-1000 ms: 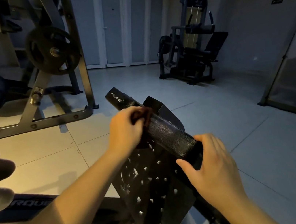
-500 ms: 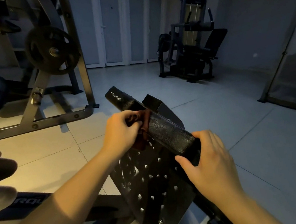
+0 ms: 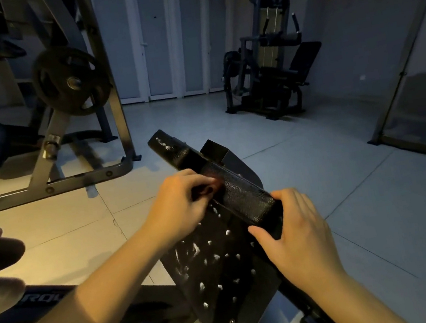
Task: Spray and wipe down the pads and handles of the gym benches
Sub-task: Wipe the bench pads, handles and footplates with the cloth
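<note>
Right hand, nearest the camera, wraps the near end of the roller pad – thumb along the lower edge, fingers curled over the end cap. Left hand a bit farther up the same pad, fingers bunched and pinching a dark reddish cloth against the pad's side; little of the cloth shows. The roller pad is black, textured, and runs diagonally away from the person, centre frame, with white spray flecks on its far end. Below it is a black bench panel dotted with white foam spots. The tiled floor is lit warm at left and dim blue at right. Farther left is a grey rack frame carrying a black weight plate. Far right – a dark cable machine with a seat. White doors on the back wall.
</note>
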The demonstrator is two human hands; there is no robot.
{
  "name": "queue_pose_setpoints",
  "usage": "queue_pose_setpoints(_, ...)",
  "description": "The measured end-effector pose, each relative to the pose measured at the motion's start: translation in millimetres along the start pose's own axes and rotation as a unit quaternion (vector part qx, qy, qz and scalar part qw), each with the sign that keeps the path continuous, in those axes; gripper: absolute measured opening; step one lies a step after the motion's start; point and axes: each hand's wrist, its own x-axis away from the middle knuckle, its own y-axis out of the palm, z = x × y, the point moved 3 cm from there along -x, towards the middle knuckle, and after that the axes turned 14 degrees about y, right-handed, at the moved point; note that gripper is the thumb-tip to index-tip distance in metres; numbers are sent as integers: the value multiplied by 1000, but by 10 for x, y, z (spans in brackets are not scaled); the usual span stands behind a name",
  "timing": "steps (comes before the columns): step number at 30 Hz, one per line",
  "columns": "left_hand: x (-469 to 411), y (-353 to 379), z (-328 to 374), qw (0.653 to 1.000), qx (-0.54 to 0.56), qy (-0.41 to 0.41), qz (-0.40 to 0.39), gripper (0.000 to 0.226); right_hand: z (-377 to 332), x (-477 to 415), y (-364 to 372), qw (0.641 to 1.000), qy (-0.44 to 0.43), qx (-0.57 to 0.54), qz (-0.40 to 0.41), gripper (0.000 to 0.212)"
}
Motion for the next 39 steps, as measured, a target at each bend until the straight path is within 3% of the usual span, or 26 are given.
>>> queue_pose_setpoints(3, 78, 103, 418, 990, 60, 108, -69, 33, 7, -2, -6, 1000, 0, -8, 2, 56)
queue_pose_setpoints(5, 58, 139, 410, 987, -16, 139, -74, 36, 7, -10, -8, 1000, -1, -11, 5, 55)
queue_pose_setpoints(8, -3, 33, 21, 998, -55, 10, -13, 32, 0, -11, 0, 1000, 2, -6, 7, 59)
queue_pose_setpoints(10, 15, -7, -130, 996, 64, -64, 24, 28, -9, -5, 1, 1000, 4, -3, 6, 60)
queue_pose_setpoints(14, 29, 110, 227, 973, 221, -7, -58, 29, -9, 0, -6, 1000, 5, 2, 3, 57)
queue_pose_setpoints(16, -23, 156, 204, 980, 197, -5, -34, 28, -5, -12, -7, 1000, 0, 0, 5, 56)
queue_pose_setpoints(19, -58, 109, -33, 986, 150, -66, 35, 27, -5, -14, -6, 1000, -4, 1, 7, 58)
queue_pose_setpoints(25, -85, 193, 162, 988, 153, -15, -8, 28, 4, -10, -11, 1000, -4, 3, -2, 58)
queue_pose_setpoints(29, -135, 99, -100, 995, 43, -60, 60, 30, 26, -25, 14, 1000, -6, 9, -3, 59)
queue_pose_setpoints(31, -133, 52, -292, 977, 131, -121, 119, 25, 38, -18, 30, 1000, 0, 6, -1, 60)
queue_pose_setpoints(33, -173, 40, -412, 920, 303, -189, 160, 25, 49, -17, 42, 1000, 5, 2, 2, 61)
queue_pose_setpoints(35, -263, 75, -455, 889, 375, -204, 169, 33, 55, -24, 47, 1000, 4, 0, 3, 62)
queue_pose_setpoints(36, -303, 107, -460, 901, 352, -195, 163, 37, 58, -27, 49, 1000, 3, -2, 2, 62)
queue_pose_setpoints(39, -380, 159, -415, 977, 100, -108, 154, 48, 71, -34, 53, 1000, -1, -6, 3, 63)
